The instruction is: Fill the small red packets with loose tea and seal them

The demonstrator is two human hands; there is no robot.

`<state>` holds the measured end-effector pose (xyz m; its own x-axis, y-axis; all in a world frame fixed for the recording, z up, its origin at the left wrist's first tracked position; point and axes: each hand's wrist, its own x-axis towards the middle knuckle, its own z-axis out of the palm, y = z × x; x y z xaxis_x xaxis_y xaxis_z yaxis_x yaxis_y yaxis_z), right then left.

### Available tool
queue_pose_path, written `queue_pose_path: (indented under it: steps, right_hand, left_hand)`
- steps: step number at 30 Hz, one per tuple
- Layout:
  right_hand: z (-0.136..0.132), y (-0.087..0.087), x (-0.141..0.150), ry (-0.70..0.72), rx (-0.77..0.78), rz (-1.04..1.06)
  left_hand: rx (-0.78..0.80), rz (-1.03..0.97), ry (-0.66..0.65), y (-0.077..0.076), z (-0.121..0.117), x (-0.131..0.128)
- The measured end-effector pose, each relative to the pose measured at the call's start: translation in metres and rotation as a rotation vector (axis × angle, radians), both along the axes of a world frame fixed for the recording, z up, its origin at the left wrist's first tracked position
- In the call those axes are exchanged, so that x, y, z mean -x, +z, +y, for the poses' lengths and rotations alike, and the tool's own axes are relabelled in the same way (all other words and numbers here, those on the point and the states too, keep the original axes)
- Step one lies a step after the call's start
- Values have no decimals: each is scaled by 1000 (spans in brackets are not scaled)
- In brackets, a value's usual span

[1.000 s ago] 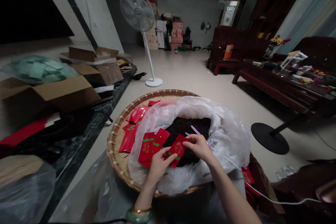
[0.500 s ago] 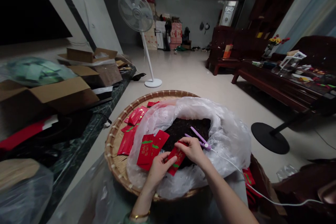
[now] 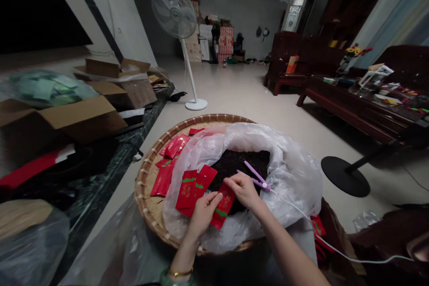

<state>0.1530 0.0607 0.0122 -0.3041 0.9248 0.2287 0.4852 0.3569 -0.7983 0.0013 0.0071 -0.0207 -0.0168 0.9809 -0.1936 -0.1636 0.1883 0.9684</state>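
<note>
Currently I observe the left hand (image 3: 203,216) and right hand (image 3: 243,190) — fingers pinching one red envelope (image 3: 219,216) — beside a purple corded tool (image 3: 256,178), above dark loose material (image 3: 237,163) in a plastic bag (image 3: 295,178).

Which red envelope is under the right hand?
The envelope tilted over the dark loose material, its upper end under the right hand. The others nearby lie left of it, on the plastic bag or bamboo tray.
</note>
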Motion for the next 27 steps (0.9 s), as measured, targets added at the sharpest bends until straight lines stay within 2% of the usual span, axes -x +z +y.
queue_pose_path:
  steps: [2,5,7,9,11,13,16,18,20,22,27]
  right_hand:
    - [7,3,-13,-82,-74,-158]
    - [16,-4,-32,-311,-90,-572]
    - [19,-12,-40,-351,-49,-772]
    - [22,-18,-44,-351,-18,-829]
    - [23,-17,-48,-349,-7,-749]
    - [24,-8,-52,-300,27,-551]
    - [19,15,-59,-83,189,-159]
    - [12,30,-61,86,323,-9]
    - [6,39,-57,179,412,20]
    - [2,42,-50,214,441,1]
    - [6,32,-33,191,372,-35]
  left_hand:
    - [48,-62,63,2,-1,-1]
    - [143,-215,118,7,-3,-1]
    - [176,-282,145,12,-4,-1]
    - [172,-316,157,15,-5,-1]
    - [135,-313,143,16,-5,-1]
    - [99,-289,126,15,-4,-1]
    - [80,-238,125,10,-4,-1]
    - [77,-200,124,6,-3,-2]
    - [76,-162,98,2,-3,-2]
    - [74,-123,45,-1,-3,-2]
    - [82,-79,-27,-1,-4,-2]
